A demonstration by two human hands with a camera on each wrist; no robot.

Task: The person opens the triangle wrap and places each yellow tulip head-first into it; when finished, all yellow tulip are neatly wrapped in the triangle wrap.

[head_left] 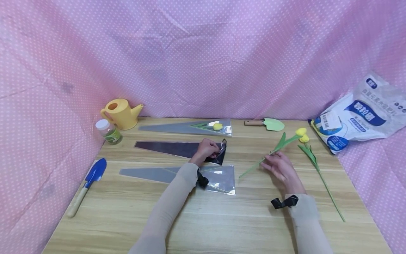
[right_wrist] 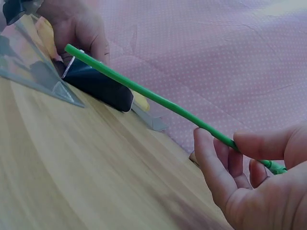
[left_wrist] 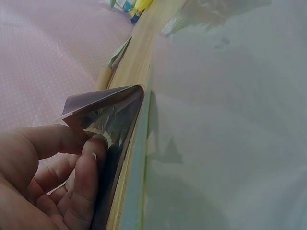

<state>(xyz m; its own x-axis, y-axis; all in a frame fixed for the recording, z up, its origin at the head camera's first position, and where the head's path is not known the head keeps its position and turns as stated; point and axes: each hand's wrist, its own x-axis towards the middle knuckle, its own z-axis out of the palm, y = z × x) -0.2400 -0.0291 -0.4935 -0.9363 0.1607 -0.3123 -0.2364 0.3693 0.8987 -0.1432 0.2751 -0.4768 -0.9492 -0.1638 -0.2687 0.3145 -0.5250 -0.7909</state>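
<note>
My left hand (head_left: 207, 151) pinches the wide end of the dark wrapping sleeve (head_left: 172, 148), and one corner of its film is lifted and folded back, clearest in the left wrist view on the sleeve (left_wrist: 108, 117). My right hand (head_left: 283, 170) pinches a yellow tulip by its green stem (right_wrist: 158, 99), between thumb and fingertips. The bloom (head_left: 301, 131) points away to the upper right, while the bare stem end slants toward the sleeve's wide end. In the right wrist view that stem tip overlaps my left hand (right_wrist: 84, 28).
A clear sleeve with a tulip (head_left: 217, 126) inside lies behind, another clear sleeve (head_left: 142, 172) in front. A second loose tulip (head_left: 326, 185) lies right. Around the edges are a yellow watering can (head_left: 122, 114), a jar (head_left: 111, 134), blue trowel (head_left: 95, 173), green trowel (head_left: 274, 124) and fertiliser bag (head_left: 361, 113).
</note>
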